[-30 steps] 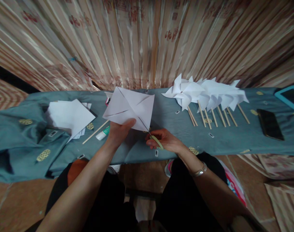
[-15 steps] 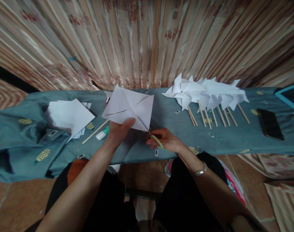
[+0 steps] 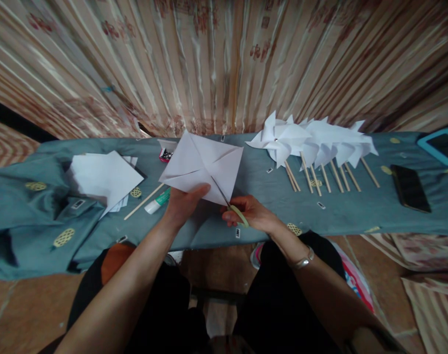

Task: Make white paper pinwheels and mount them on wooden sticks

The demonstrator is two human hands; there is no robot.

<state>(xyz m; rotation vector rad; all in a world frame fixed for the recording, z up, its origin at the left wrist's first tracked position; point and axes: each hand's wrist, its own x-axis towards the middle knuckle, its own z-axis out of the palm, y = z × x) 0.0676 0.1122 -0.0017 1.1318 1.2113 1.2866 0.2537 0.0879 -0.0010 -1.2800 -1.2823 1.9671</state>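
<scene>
My left hand (image 3: 181, 209) pinches a white sheet of paper (image 3: 187, 156) by its near edge, thumb on top, the other fingers hidden beneath. I hold the sheet above the cloth (image 3: 275, 211), slits running in from its corners. My right hand (image 3: 251, 212) has its fingers curled around the scissors (image 3: 240, 216), blades at the slit in the nearest corner. Left of the sheet lies a paper stack (image 3: 105, 174); to its right, white pinwheels (image 3: 290, 135) on sticks.
</scene>
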